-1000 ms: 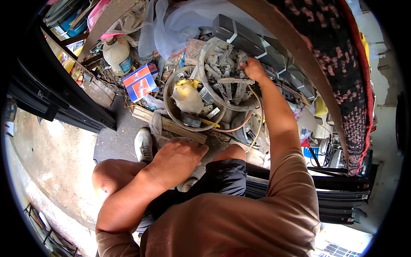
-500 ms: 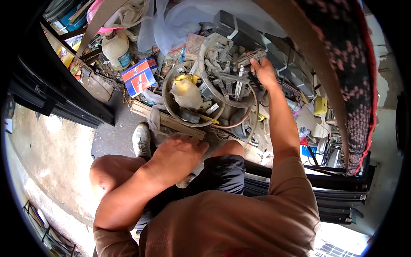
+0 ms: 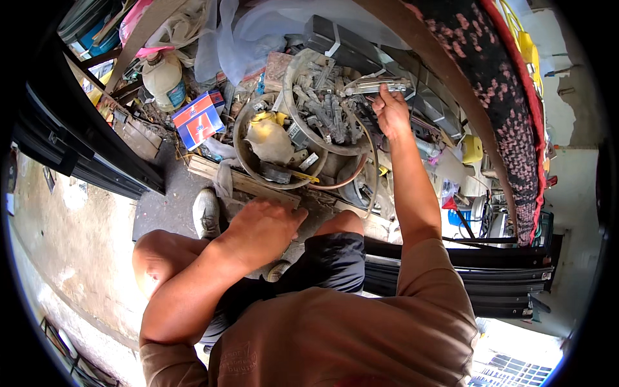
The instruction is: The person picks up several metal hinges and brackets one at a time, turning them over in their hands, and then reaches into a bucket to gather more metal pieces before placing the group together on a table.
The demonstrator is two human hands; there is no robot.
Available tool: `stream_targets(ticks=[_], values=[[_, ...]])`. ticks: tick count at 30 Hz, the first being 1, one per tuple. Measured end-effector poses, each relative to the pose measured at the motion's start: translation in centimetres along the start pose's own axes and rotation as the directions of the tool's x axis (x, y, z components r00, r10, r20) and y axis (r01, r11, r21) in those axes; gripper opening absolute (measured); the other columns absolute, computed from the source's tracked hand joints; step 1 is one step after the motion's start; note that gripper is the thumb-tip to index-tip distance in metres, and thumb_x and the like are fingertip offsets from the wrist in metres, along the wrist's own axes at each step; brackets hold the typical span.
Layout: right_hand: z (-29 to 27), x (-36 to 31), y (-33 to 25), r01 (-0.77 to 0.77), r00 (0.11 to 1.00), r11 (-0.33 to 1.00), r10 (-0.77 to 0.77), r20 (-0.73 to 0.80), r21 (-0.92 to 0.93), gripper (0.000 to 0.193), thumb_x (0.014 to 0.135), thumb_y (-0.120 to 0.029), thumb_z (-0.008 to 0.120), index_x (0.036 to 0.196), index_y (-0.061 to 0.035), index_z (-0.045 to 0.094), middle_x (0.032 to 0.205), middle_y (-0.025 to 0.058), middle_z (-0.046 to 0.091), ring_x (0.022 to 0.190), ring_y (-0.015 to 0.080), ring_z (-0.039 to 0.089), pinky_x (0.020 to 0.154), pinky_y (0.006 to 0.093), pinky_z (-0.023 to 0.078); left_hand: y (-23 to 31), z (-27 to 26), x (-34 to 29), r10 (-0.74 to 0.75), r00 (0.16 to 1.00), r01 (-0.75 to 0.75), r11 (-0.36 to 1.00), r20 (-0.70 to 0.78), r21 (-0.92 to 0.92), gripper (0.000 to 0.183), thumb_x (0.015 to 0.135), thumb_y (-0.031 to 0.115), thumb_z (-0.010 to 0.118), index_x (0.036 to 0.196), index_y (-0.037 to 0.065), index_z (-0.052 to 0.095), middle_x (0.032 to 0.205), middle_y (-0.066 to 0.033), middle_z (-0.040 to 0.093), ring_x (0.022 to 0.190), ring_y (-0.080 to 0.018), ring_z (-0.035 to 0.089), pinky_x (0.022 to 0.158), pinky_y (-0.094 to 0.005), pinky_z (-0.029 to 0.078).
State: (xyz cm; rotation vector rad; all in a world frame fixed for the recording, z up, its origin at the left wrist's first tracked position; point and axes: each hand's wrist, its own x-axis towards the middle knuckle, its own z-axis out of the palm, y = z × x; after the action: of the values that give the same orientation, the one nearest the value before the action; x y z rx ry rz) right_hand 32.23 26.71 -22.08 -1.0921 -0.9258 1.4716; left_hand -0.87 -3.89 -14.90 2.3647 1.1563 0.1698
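Note:
My right hand (image 3: pixel 391 117) is closed round a small bundle of long, flat metal strips (image 3: pixel 371 88), raised at the right rim of a round grey bucket (image 3: pixel 356 149). Dusty grey metal fittings (image 3: pixel 322 106) fill that bucket. Just in front stands a second round tub (image 3: pixel 240 138), holding a whitish bag with yellow on it (image 3: pixel 267 138) and several small parts. My left hand (image 3: pixel 261 227) hangs over my lap near a wooden plank, back up, its fingertips hidden beneath it.
A blue-and-orange box (image 3: pixel 198 121) and a large plastic bottle (image 3: pixel 163 80) sit left of the tubs. A long dark case (image 3: pixel 348 48) lies behind. A wooden plank (image 3: pixel 248 180) crosses in front. Dark metal profiles (image 3: pixel 97 148) stand at left. Speckled fabric (image 3: pixel 477 77) hangs at right.
My right hand has lifted slightly with the metal strips, turning so that they show more clearly above the bucket's right rim. The whole view has shifted a little. My left hand stays over my lap.

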Motion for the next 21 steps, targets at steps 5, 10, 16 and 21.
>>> stream_targets(ticks=[5,10,16,21], values=[[0.1,-0.1,0.7,-0.024,0.988,1.0,0.022,-0.152,-0.009,0.03,0.102,-0.013,0.072,0.095,-0.0095,0.043,0.073,0.0015,0.053,0.056,0.0124,0.047,0.054,0.0293,0.041,0.0,-0.3,0.3,0.009,1.0,-0.009,0.999,0.0,-0.033,0.051,0.093,0.031,0.072,0.137,0.007,0.061,0.118,-0.0119,0.071,0.109,-0.0312,0.07,0.093,-0.042,0.055],[-0.4,-0.1,1.9,-0.028,0.983,1.0,0.026,-0.183,-0.007,0.029,0.101,-0.01,0.073,0.093,-0.0105,0.045,0.075,0.001,0.053,0.058,0.013,0.049,0.053,0.0289,0.041,0.1,-0.7,0.3,0.004,1.0,-0.003,0.996,0.009,-0.091,0.05,0.092,0.026,0.073,0.136,0.005,0.061,0.12,-0.0133,0.07,0.112,-0.0339,0.069,0.095,-0.0439,0.054],[-1.4,0.2,2.9,-0.029,0.958,1.0,0.025,-0.285,-0.009,0.023,0.101,-0.011,0.072,0.095,-0.0116,0.05,0.078,-0.0002,0.054,0.057,0.0109,0.048,0.051,0.0253,0.044,-0.4,-0.3,0.3,0.01,1.0,-0.009,0.993,0.002,-0.119,0.05,0.092,0.027,0.073,0.136,0.006,0.061,0.123,-0.0132,0.069,0.113,-0.0325,0.068,0.097,-0.0437,0.054],[-1.7,0.0,2.7,-0.032,0.916,0.992,-0.022,-0.401,-0.126,0.021,0.1,-0.017,0.073,0.105,-0.0065,0.055,0.082,0.0014,0.06,0.06,0.0104,0.054,0.051,0.0238,0.047,-0.5,-0.2,-0.1,0.007,1.0,-0.007,0.996,0.001,-0.089,0.051,0.093,0.027,0.072,0.138,0.007,0.061,0.124,-0.0127,0.069,0.116,-0.0321,0.067,0.099,-0.0435,0.053]])
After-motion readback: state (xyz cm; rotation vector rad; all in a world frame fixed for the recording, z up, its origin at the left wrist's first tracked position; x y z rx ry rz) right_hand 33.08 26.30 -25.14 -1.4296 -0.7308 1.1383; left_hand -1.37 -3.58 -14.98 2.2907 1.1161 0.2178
